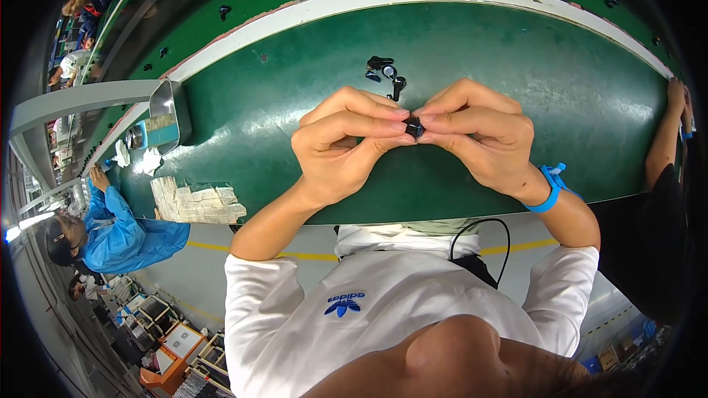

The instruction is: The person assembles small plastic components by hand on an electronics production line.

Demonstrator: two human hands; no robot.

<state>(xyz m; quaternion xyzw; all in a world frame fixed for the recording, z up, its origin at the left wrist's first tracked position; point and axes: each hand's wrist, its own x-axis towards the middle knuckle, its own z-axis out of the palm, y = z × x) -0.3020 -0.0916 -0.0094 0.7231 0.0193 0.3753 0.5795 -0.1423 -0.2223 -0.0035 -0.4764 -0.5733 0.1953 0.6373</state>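
Above the green bench top (295, 66), both hands meet at a small glossy black earbud piece (414, 127). My left hand (332, 144) pinches its left side between thumb and fingertips. Its right side is gripped in the same way by my right hand (483, 136), which has a blue band (549, 190) on the wrist. The fingertips cover much of the piece. Just beyond them lie a black stemmed earbud (399, 86) and a little cluster of black earbud parts (378, 64), one with a pale round face.
A metal tray (181, 114) holding a blue box stands at the left, near crumpled white tissue (151, 161) and worn board (195, 201). Past the white rail (332, 5), black earbuds (224, 12) lie scattered on a green surface. Co-workers sit left (122, 232) and right (664, 140).
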